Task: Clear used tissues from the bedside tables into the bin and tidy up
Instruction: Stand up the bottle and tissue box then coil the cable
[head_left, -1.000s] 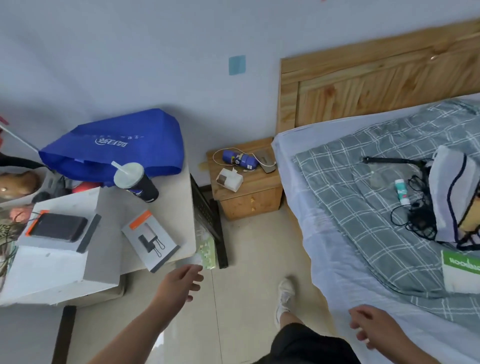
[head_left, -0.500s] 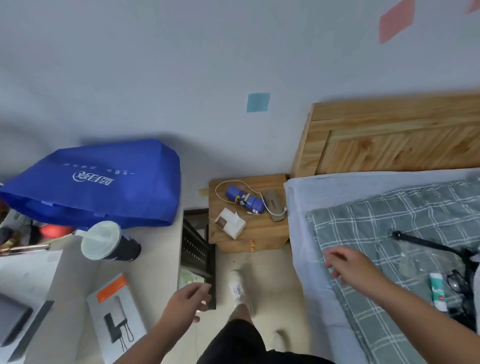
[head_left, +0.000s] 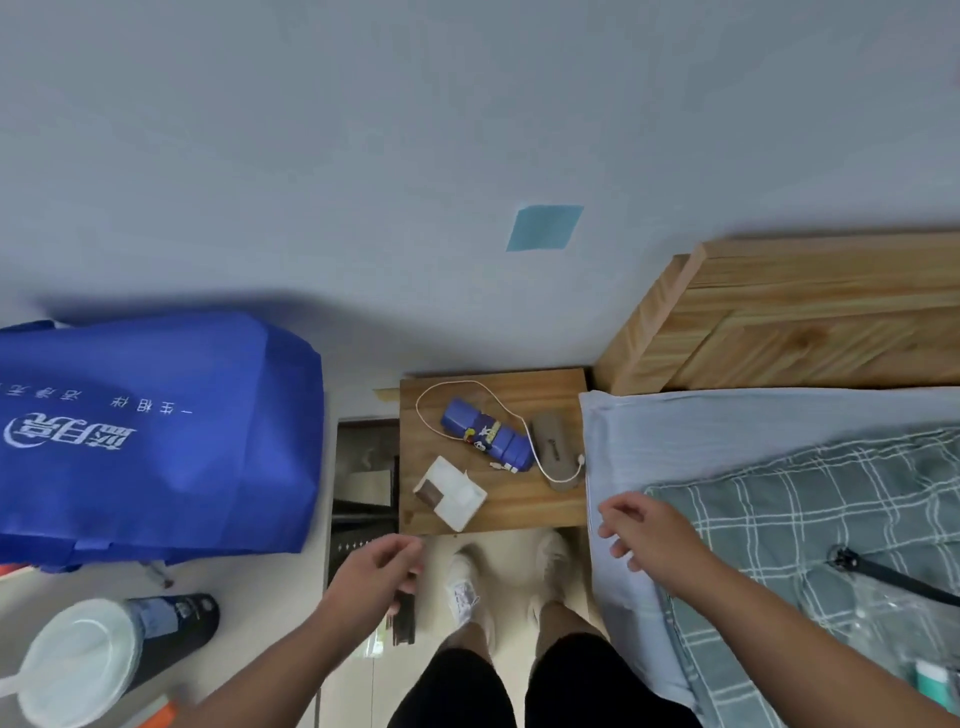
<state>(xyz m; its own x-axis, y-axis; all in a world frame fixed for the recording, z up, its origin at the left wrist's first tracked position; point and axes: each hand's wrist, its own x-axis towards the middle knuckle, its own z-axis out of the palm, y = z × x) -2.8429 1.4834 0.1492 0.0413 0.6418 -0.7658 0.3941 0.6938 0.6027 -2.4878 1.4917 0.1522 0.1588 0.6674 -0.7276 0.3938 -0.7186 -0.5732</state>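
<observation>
Closing in on bedside bench (head_left: 519, 512); both hands now nearer its near edge. Left hand (head_left: 376, 571) fingers loosely curled, right hand (head_left: 644, 530) fingers spread, both empty. White tissue-like bundle (head_left: 451, 493) lies near-left on bench, untouched, probably within reach.

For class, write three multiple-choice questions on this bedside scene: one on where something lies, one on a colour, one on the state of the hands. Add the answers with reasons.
1. Where does the blue rectangular packet lie? A on the bed; B on the wooden bedside table; C on the floor.
2. What colour is the thin cable looped on that table? A white; B red; C black.
3. What do the left hand and right hand hold? A a cup; B a tissue; C nothing.
Answers: B, it rests on the tabletop; A, the loop shows white against the wood; C, both hover with loose, empty fingers.
</observation>
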